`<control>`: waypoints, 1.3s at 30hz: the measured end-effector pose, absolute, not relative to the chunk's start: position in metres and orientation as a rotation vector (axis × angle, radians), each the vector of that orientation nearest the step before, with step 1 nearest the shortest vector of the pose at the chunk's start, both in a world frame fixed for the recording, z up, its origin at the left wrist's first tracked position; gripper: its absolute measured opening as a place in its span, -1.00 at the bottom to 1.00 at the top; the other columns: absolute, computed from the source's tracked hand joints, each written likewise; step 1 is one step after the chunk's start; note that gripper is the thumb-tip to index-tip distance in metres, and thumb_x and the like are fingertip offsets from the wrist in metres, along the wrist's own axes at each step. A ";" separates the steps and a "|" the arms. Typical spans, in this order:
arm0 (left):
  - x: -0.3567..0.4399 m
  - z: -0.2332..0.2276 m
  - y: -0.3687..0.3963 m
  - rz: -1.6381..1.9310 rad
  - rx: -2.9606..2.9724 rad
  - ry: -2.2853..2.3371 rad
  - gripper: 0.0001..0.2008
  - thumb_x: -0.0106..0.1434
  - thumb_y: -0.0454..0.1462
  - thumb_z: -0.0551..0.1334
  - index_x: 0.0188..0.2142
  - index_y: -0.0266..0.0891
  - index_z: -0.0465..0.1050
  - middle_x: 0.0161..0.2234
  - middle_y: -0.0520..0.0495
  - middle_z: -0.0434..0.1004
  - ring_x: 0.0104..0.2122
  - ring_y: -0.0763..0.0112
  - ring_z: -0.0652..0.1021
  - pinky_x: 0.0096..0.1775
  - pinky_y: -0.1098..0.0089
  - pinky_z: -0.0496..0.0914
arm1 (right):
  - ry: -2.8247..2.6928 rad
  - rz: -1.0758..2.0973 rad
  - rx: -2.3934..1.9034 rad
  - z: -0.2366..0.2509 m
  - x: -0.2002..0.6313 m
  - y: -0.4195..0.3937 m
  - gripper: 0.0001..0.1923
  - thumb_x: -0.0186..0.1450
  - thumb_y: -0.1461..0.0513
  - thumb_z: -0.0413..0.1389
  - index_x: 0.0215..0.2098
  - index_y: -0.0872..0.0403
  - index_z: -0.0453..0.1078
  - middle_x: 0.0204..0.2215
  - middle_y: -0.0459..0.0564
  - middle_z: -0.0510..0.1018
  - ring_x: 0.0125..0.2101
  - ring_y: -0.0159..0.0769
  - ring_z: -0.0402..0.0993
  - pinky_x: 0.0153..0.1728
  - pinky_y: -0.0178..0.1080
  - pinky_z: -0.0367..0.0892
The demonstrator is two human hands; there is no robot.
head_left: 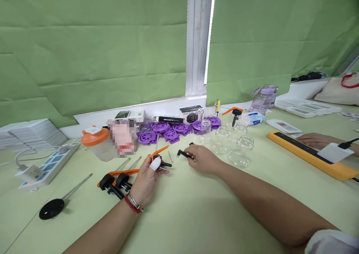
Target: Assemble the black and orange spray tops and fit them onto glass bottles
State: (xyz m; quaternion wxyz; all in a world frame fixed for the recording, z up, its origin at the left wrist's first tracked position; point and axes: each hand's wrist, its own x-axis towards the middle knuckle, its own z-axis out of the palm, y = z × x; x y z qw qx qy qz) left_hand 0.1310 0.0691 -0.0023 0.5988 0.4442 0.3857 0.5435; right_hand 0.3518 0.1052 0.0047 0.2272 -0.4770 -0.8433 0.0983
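L hand (147, 181) pinches small black-and-orange plastic clamp (158, 159) above green table (196, 216), R hand (203, 158) closed on small black plastic piece (183, 154); I judge both light, stiff, grip by bodies

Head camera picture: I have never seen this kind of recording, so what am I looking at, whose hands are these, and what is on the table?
There is one picture, from a camera worn on a person's head, looking down at their bare hands over a pale green table. The left hand grips a small orange and black pump part. The right hand pinches a small black piece. Nearby lie more pump parts, purple plastic wheels and clear glass jars. The hand at the far right belongs to someone else.
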 end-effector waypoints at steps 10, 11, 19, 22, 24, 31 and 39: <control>0.131 -0.001 0.068 1.264 0.997 0.847 -0.78 0.15 -0.18 0.24 -0.24 -0.22 0.36 -0.31 0.01 0.37 -0.36 0.45 0.44 -0.28 0.35 0.40 | -2.470 0.346 -1.038 0.003 0.334 0.085 -0.74 0.13 0.38 -0.01 -0.24 0.08 0.39 -0.36 -0.04 0.46 -0.37 -0.34 0.38 -0.35 -0.34 0.21; 0.131 0.000 0.068 1.273 0.999 0.847 -0.79 0.15 -0.18 0.23 -0.24 -0.22 0.36 -0.31 0.01 0.37 -0.37 0.45 0.45 -0.28 0.35 0.39 | -2.473 0.332 -1.042 0.004 0.335 0.085 -0.74 0.13 0.38 -0.01 -0.24 0.08 0.39 -0.35 -0.04 0.46 -0.36 -0.34 0.38 -0.35 -0.33 0.22; 0.132 0.004 0.067 1.236 1.008 0.815 -0.79 0.15 -0.19 0.23 -0.23 -0.21 0.35 -0.29 0.01 0.36 -0.34 0.43 0.45 -0.26 0.34 0.38 | -2.515 0.259 -0.989 0.000 0.333 0.085 -0.74 0.13 0.38 -0.02 -0.25 0.08 0.40 -0.37 -0.03 0.46 -0.38 -0.32 0.38 -0.36 -0.32 0.22; 0.132 0.003 0.066 1.202 1.066 0.842 -0.76 0.11 -0.24 0.26 -0.22 -0.20 0.32 -0.29 0.02 0.35 -0.34 0.46 0.44 -0.23 0.35 0.36 | -2.520 0.239 -0.976 -0.001 0.332 0.085 -0.73 0.14 0.38 -0.02 -0.23 0.08 0.40 -0.36 -0.03 0.46 -0.38 -0.32 0.38 -0.35 -0.32 0.22; 0.131 0.002 0.067 1.180 1.138 0.911 -0.70 0.03 -0.30 0.31 -0.23 -0.19 0.31 -0.29 0.03 0.36 -0.36 0.47 0.43 -0.22 0.36 0.33 | -2.527 0.248 -0.969 -0.001 0.333 0.085 -0.73 0.14 0.38 -0.03 -0.23 0.08 0.40 -0.35 -0.03 0.46 -0.37 -0.32 0.39 -0.35 -0.32 0.22; 0.127 -0.001 0.069 1.121 1.249 1.051 -0.66 -0.01 -0.33 0.28 -0.22 -0.20 0.26 -0.29 0.02 0.35 -0.37 0.47 0.37 -0.30 0.43 0.27 | -2.539 0.264 -0.949 -0.001 0.334 0.086 -0.75 0.16 0.37 -0.02 -0.23 0.08 0.40 -0.35 -0.02 0.46 -0.35 -0.31 0.39 -0.32 -0.30 0.23; 0.128 0.001 0.068 1.099 1.261 1.039 -0.64 -0.04 -0.31 0.31 -0.24 -0.19 0.24 -0.27 0.03 0.36 -0.37 0.46 0.39 -0.26 0.39 0.26 | -2.477 0.420 -0.951 0.002 0.331 0.082 -0.82 0.20 0.35 -0.01 -0.28 0.10 0.40 -0.38 -0.03 0.48 -0.37 -0.33 0.38 -0.34 -0.32 0.23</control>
